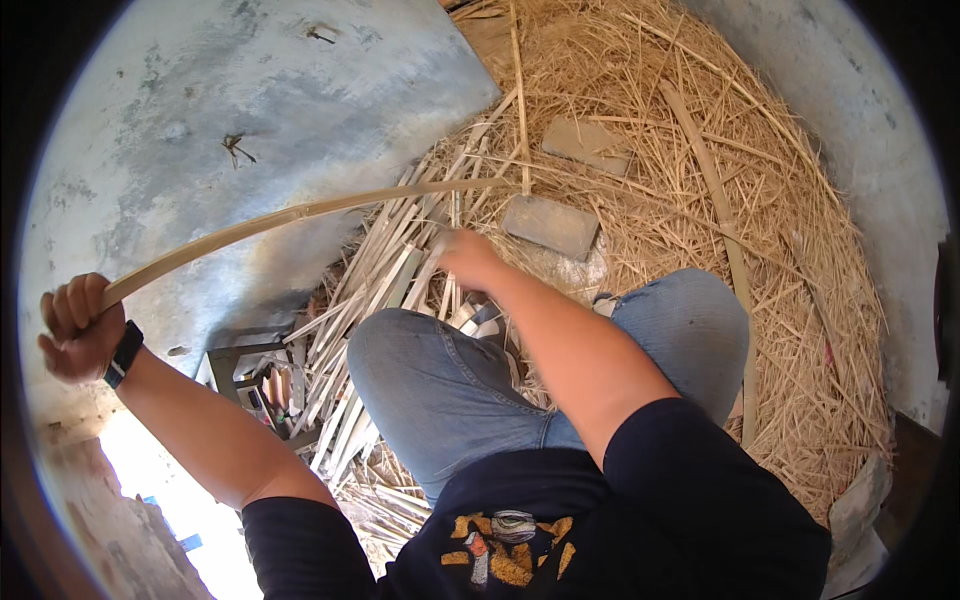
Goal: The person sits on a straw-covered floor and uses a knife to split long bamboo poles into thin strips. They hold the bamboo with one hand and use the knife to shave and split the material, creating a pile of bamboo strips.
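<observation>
My left hand (82, 325), raised at the far left with a dark band on its wrist, is closed round one end of a long bamboo strip (300, 212). The strip arches to the right, its other end low near a brick (550, 226). My right hand (470, 262) is over the pile between my knees and below the strip, curled and blurred by motion. Whatever it holds is too smeared to make out. Under and left of it lies a heap of pale split bamboo strips (385, 265).
Straw-like shavings (640, 60) cover the floor ahead and to the right. A second brick (587, 145) and a long bamboo piece (712, 180) lie among them. A worn blue-grey wall (270, 100) stands at left. A dark-framed box (235, 375) sits beside the strips.
</observation>
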Tool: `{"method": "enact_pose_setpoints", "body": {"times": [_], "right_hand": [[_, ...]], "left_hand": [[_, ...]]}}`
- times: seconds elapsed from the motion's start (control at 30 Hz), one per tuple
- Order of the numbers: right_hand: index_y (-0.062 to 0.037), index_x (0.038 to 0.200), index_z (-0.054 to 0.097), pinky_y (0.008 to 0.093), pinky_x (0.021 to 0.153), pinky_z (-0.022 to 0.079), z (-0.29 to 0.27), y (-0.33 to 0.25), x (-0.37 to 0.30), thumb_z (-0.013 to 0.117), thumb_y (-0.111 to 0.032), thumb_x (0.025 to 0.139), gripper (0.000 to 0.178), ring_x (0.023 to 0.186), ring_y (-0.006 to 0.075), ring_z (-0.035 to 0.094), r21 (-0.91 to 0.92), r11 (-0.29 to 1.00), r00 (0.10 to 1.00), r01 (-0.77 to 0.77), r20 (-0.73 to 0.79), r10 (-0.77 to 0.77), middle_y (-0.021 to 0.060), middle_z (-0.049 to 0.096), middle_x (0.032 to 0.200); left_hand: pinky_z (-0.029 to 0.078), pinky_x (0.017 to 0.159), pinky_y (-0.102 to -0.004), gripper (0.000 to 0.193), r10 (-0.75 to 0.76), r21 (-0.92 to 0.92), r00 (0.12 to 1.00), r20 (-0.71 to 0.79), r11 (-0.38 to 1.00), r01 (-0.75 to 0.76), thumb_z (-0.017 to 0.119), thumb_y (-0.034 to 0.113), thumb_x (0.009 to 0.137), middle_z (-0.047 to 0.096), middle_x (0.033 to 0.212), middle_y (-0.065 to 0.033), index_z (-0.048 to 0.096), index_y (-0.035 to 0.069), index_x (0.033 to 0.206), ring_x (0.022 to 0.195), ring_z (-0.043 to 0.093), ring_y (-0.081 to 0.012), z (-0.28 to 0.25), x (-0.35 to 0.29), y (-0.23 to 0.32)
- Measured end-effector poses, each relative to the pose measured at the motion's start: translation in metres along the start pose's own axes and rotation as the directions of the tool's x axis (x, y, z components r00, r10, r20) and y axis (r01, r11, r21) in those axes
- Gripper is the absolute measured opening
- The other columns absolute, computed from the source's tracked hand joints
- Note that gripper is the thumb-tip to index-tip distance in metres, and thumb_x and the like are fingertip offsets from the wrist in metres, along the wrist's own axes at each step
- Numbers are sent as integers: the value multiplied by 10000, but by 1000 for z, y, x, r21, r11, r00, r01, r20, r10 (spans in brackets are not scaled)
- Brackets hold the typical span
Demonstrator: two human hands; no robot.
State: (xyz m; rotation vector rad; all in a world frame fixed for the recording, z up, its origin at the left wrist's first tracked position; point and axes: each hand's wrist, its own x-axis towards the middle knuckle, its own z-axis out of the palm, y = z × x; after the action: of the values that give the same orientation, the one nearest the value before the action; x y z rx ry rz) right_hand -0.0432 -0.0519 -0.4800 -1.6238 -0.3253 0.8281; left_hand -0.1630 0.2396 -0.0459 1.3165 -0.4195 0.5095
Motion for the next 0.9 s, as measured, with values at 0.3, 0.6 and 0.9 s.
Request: {"method": "enact_pose_setpoints", "body": {"times": [0.3, 0.6, 0.9], "right_hand": [[-6, 1153, 600, 403, 830, 539, 0, -73, -34, 627, -133, 826, 351, 939, 270, 649, -204, 957, 948, 207, 285, -145, 185, 657, 1013], [39, 1134, 634, 423, 906, 518, -8, 48, 1, 651, -206, 838, 384, 1030, 370, 656, -151, 981, 985, -119, -143, 97, 243, 669, 1101], [8, 1092, 606, 430, 718, 553, 30, -72, -14, 631, -138, 827, 304, 782, 244, 669, -108, 952, 954, 286, 121, -273, 167, 667, 847]], "left_hand": [[217, 493, -245, 425, 17, -56, 996, -90, 998, -22, 783, 232, 671, 307, 471, 123, 366, 248, 587, 440, 270, -55, -52, -34, 14], [194, 473, -241, 455, 33, -30, 990, -136, 999, -38, 794, 248, 692, 301, 464, 131, 355, 249, 570, 414, 229, -46, -35, -38, 1], [225, 496, -233, 442, 14, -61, 1000, 23, 998, -13, 804, 272, 684, 291, 464, 131, 377, 255, 567, 421, 247, -48, -13, -35, 2]]}}
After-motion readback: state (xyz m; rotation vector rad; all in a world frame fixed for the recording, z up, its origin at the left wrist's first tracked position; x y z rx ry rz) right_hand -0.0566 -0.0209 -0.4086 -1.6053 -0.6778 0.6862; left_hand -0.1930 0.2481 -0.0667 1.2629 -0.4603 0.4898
